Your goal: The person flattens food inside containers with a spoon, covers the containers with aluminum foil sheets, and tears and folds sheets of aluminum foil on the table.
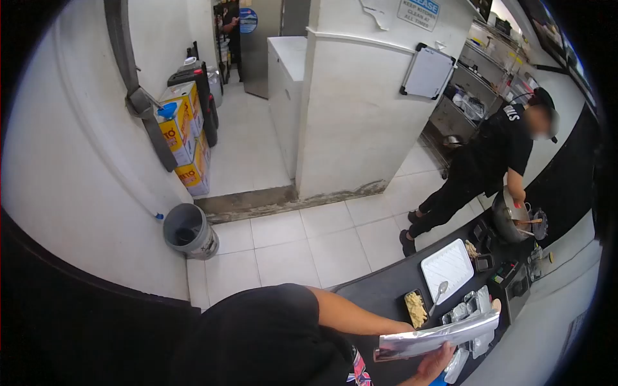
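Observation:
A shiny length of aluminum foil (pixel 444 336) stretches slantwise over the dark counter (pixel 380 293). My right hand (pixel 436 364) grips its lower edge with bent fingers. My left hand (pixel 404 327) reaches behind the foil from the other side; only the wrist area shows and its fingers are hidden. A small tan tip shows at the foil's far end, too small to identify. Close to my left wrist stands a black container (pixel 416 310) of pale yellow food pieces. A metal spoon (pixel 440 293) lies partly on a white tray (pixel 446 267). Foil-covered containers (pixel 458 313) stand beyond the foil.
At the counter's far end a co-worker (pixel 492 141) in black reaches into a large metal pot (pixel 508 217). Small black containers (pixel 484 262) stand nearby. A gray bucket (pixel 191 231) and stacked yellow boxes (pixel 187 138) line the left wall. Another person stands in the back doorway.

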`<state>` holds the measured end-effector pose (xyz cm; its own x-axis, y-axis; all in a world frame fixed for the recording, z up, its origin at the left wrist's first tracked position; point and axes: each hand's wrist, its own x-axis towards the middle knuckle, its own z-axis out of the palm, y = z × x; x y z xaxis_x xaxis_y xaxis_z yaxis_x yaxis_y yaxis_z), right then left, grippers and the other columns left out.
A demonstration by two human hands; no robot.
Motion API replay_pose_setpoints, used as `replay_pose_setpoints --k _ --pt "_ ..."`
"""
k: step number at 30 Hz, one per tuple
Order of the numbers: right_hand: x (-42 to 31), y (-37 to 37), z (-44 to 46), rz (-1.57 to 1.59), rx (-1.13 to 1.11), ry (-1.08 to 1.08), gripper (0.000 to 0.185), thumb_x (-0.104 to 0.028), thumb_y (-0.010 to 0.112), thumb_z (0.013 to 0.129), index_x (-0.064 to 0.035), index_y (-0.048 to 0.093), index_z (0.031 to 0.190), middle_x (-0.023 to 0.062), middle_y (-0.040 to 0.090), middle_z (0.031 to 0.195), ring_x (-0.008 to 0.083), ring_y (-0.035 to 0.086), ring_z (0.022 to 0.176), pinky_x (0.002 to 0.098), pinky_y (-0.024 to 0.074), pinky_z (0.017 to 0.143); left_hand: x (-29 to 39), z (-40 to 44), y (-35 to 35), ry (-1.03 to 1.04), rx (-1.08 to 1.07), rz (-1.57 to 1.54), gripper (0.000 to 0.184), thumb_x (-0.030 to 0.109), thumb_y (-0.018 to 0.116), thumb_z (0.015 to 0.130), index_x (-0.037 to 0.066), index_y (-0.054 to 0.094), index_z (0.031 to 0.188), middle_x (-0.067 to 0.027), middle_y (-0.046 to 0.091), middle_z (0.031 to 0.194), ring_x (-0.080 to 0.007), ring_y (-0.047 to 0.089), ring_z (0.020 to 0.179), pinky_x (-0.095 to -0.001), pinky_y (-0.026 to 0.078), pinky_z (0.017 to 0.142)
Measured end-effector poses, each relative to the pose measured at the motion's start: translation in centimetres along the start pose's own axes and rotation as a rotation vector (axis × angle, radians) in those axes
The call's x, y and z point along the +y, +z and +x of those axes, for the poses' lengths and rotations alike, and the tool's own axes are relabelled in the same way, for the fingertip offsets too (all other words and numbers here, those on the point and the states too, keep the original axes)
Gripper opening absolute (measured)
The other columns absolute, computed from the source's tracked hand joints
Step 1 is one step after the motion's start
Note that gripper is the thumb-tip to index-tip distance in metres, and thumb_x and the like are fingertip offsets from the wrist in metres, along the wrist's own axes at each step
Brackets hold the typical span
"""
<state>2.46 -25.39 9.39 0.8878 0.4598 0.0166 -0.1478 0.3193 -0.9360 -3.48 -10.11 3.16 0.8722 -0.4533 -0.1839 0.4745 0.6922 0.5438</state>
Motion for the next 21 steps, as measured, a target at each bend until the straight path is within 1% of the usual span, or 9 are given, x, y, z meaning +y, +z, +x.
replay_pose_setpoints --k 2,6,9,10,11,13,16,19,21 --pt "0.7 2.2 0.3 0.048 -0.062 0.023 0.059 -0.034 0.063 0.084 -0.0054 0.044 0.132 0.0081 0.051 0.124 0.0225 0.047 0.116 0.0399 0.0359 0.098 1.1 -2.3 -0.5 0.054 -0.089 0.003 0.031 0.02 0.06 0.088 0.007 0.056 0.116 -0.0029 0.061 0.097 -0.0132 0.062 0.08 -0.0315 0.055 0.063" --pt "2.5 4.4 1.3 0.125 -0.172 0.033 0.055 -0.033 0.061 0.086 -0.0073 0.044 0.131 0.0087 0.051 0.124 0.0217 0.049 0.115 0.0397 0.0374 0.098 3.1 -6.2 -1.4 0.17 -0.197 0.076 0.036 0.019 0.062 0.087 0.007 0.053 0.119 -0.0035 0.06 0.099 -0.0135 0.062 0.082 -0.0323 0.056 0.064" --pt "2.8 8.5 0.4 0.222 -0.135 0.018 0.054 -0.025 0.059 0.088 -0.0049 0.037 0.133 0.0104 0.054 0.118 0.0246 0.055 0.107 0.0358 0.0463 0.089 4.1 -8.1 -2.2 0.236 -0.173 0.174 0.039 0.017 0.063 0.086 0.007 0.051 0.121 -0.004 0.059 0.101 -0.0137 0.062 0.082 -0.033 0.057 0.065" --pt "2.7 7.9 0.6 0.176 -0.369 0.102 0.052 -0.028 0.058 0.09 -0.0057 0.038 0.132 0.0093 0.053 0.119 0.0224 0.053 0.108 0.0345 0.045 0.089 4.5 -8.5 -2.3 0.247 -0.162 0.211 0.051 0.012 0.066 0.082 0.007 0.044 0.128 -0.0057 0.057 0.107 -0.0146 0.062 0.084 -0.0339 0.058 0.067" --pt "4.5 7.2 1.5 0.153 -0.273 0.08 0.052 -0.03 0.057 0.09 -0.0062 0.038 0.132 0.0093 0.054 0.118 0.022 0.054 0.106 0.035 0.0458 0.085 4.6 -8.9 -2.4 0.243 -0.092 0.235 0.053 0.012 0.066 0.081 0.006 0.043 0.128 -0.0054 0.055 0.11 -0.0148 0.061 0.088 -0.0322 0.057 0.065" --pt "4.3 9.3 1.0 0.047 -0.116 0.094 0.055 -0.032 0.056 0.091 -0.0075 0.035 0.135 0.0092 0.053 0.119 0.0218 0.054 0.105 0.0341 0.0461 0.082 5.4 -11.0 -0.8 0.371 0.117 0.388 0.058 0.018 0.071 0.078 0.005 0.042 0.126 -0.0069 0.056 0.108 -0.0177 0.061 0.092 -0.0346 0.055 0.072" --pt "3.6 10.1 0.0 -0.019 0.04 0.201 0.059 -0.029 0.055 0.091 -0.0092 0.03 0.141 0.0114 0.048 0.127 0.0215 0.052 0.109 0.0323 0.0452 0.082 3.7 -9.3 -4.4 0.727 0.513 0.816 0.065 0.025 0.075 0.072 0.004 0.042 0.124 -0.0115 0.058 0.106 -0.0219 0.06 0.095 -0.0367 0.05 0.08" --pt "2.3 13.3 -1.5 -0.29 0.162 0.171 0.065 -0.023 0.056 0.09 -0.0103 0.024 0.145 0.0148 0.041 0.136 0.0252 0.048 0.117 0.0349 0.0431 0.09 3.1 -10.5 -3.4 0.7 0.815 0.936 0.069 0.028 0.077 0.069 0.003 0.042 0.122 -0.0167 0.06 0.103 -0.0267 0.059 0.096 -0.0381 0.046 0.086" --pt "4.5 12.4 0.1 -0.362 0.087 -0.039 0.079 -0.014 0.067 0.081 -0.005 0.022 0.144 0.0192 0.035 0.14 0.0314 0.04 0.127 0.042 0.0342 0.104 2.7 -10.4 -3.5 0.801 0.854 0.925 0.071 0.033 0.078 0.067 0.003 0.042 0.121 -0.0195 0.06 0.105 -0.0305 0.06 0.098 -0.0392 0.048 0.083"
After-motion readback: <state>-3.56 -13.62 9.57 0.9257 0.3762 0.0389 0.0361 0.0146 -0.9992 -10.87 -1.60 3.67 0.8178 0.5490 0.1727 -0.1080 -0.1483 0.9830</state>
